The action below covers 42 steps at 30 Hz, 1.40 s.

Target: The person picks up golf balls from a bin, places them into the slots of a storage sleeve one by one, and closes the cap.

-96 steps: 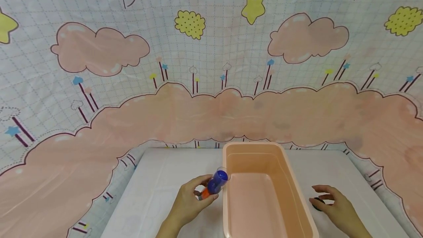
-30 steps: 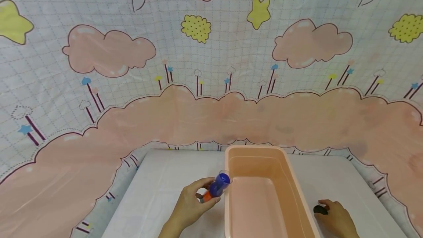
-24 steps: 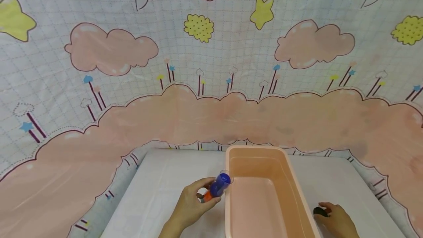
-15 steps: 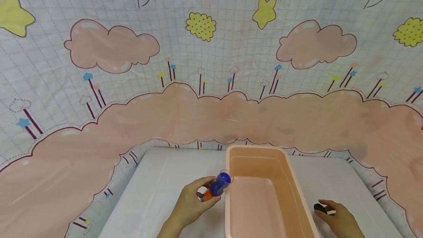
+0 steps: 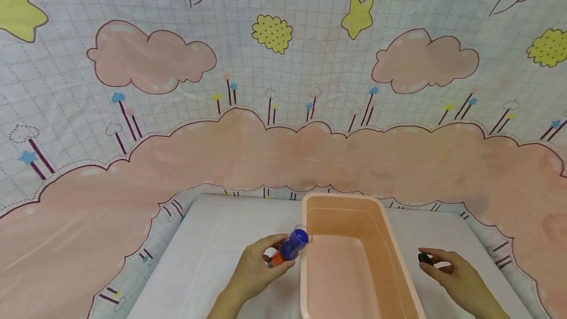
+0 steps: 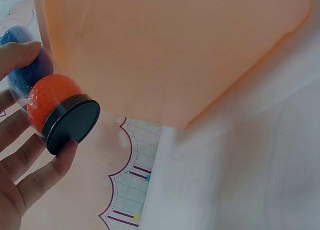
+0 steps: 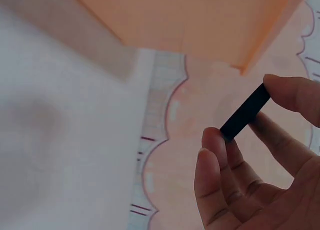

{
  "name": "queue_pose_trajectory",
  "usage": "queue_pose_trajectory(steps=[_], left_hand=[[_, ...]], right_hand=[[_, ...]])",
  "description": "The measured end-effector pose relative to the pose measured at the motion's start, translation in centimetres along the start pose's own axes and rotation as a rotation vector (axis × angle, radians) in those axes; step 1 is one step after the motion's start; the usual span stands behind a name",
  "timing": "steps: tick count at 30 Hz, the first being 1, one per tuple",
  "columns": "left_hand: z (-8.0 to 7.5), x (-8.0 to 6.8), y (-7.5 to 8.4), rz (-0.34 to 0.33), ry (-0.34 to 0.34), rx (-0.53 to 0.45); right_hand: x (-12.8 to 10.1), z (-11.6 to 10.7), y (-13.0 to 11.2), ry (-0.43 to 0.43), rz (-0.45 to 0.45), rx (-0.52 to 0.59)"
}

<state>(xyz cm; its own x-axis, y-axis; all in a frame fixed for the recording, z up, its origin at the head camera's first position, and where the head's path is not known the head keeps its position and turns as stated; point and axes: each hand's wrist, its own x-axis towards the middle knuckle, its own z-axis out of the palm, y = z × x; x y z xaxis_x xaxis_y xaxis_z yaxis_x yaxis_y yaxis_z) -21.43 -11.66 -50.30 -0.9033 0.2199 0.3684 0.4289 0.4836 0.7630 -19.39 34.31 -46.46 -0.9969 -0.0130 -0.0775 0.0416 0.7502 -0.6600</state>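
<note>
My left hand point(image 5: 252, 270) grips a clear plastic tube point(image 5: 294, 244), tilted with its open-looking end toward the upper right, beside the bin's left rim. Blue balls point(image 6: 27, 69) and an orange ball point(image 6: 50, 97) show inside it; its near end has a black cap point(image 6: 74, 125), touched by a fingertip. To the right of the bin, my right hand point(image 5: 462, 277) pinches a round black lid point(image 5: 425, 259) between thumb and fingers. In the right wrist view the lid point(image 7: 245, 112) appears edge-on, held away from the palm.
A long peach plastic bin point(image 5: 345, 270) stands between the hands on a white-covered table point(image 5: 221, 225). Behind and around the table hangs a cloud-patterned cloth point(image 5: 283, 156) in pink and white.
A second ago my right hand was lower, by the table with the black lid; it has since risen with the lid in its fingers. The left hand holds the tube nearly still.
</note>
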Motion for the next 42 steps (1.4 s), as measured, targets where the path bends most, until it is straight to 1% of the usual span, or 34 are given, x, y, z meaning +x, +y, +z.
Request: queue_pose_trajectory(steps=[7,15,22,27,33,37,42], left_hand=[[0.0,0.1,0.1,0.002,-0.001,-0.006],[-0.1,0.1,0.2,-0.007,-0.012,-0.007],[-0.1,0.1,0.6,-0.006,-0.02,-0.017],[-0.1,-0.1,0.6,-0.006,-0.019,-0.015],[0.3,-0.2,0.4,0.011,0.0,0.007],[0.4,-0.2,0.4,0.017,0.012,0.023],[0.6,-0.2,0.5,0.032,0.036,0.052]], right_hand=[[-0.3,-0.9,-2.1,0.08,-0.084,-0.05],[-0.7,-1.7,-4.5,0.127,-0.165,-0.056],[-0.9,-2.1,-7.7,0.128,-0.242,-0.03],[-0.8,-2.2,-10.0,0.101,-0.314,0.012],[-0.5,-1.5,-12.7,0.032,-0.351,0.065],[0.0,-0.5,-14.3,-0.042,-0.406,0.15],[1.0,1.4,-16.0,-0.104,-0.478,0.238]])
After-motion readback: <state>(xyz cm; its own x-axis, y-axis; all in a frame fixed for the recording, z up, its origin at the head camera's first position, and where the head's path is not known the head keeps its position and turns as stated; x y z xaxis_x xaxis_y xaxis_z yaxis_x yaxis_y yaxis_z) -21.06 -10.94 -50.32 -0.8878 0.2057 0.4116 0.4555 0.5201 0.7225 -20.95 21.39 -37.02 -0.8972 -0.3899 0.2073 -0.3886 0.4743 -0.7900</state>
